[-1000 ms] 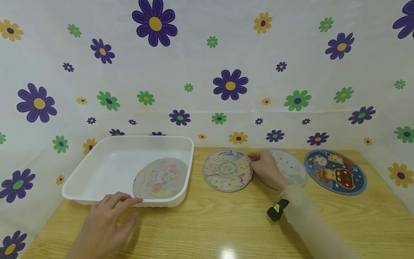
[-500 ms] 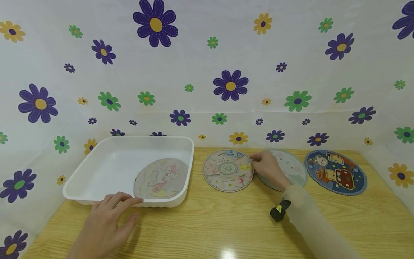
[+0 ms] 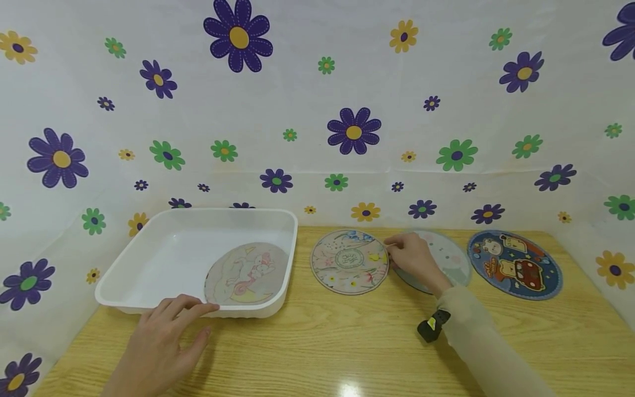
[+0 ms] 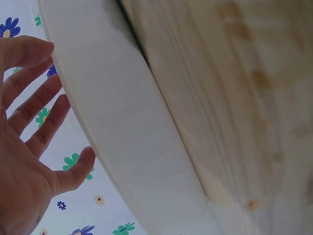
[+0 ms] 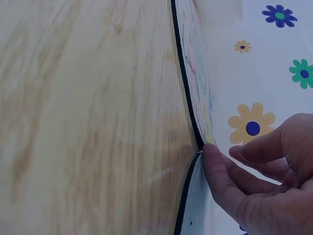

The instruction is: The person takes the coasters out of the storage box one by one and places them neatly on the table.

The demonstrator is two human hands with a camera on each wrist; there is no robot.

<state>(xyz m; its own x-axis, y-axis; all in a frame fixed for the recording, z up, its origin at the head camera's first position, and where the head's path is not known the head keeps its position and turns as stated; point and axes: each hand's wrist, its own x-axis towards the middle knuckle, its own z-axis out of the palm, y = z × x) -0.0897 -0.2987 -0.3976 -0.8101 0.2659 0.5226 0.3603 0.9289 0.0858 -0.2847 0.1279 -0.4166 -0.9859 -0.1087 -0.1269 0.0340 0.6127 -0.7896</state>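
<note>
Fingers spread, resting left hand [image 3: 161, 333] on near rim of white tray [image 3: 163, 264]. Fingertips apart, touching right hand [image 3: 413, 258] to right edge of floral mat [image 3: 342, 275], beside far edge of tabletop [image 3: 317, 342].

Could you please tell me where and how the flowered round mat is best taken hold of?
Probably pinch the flowered mat by its near rim, the right hand coming from the person's side: it is a thin, flat disc, and the pale mat lies close at its right.

Tray [image 3: 161, 259] (mat [image 3: 248, 273] inside) left of three mats [image 3: 350, 263]
</note>
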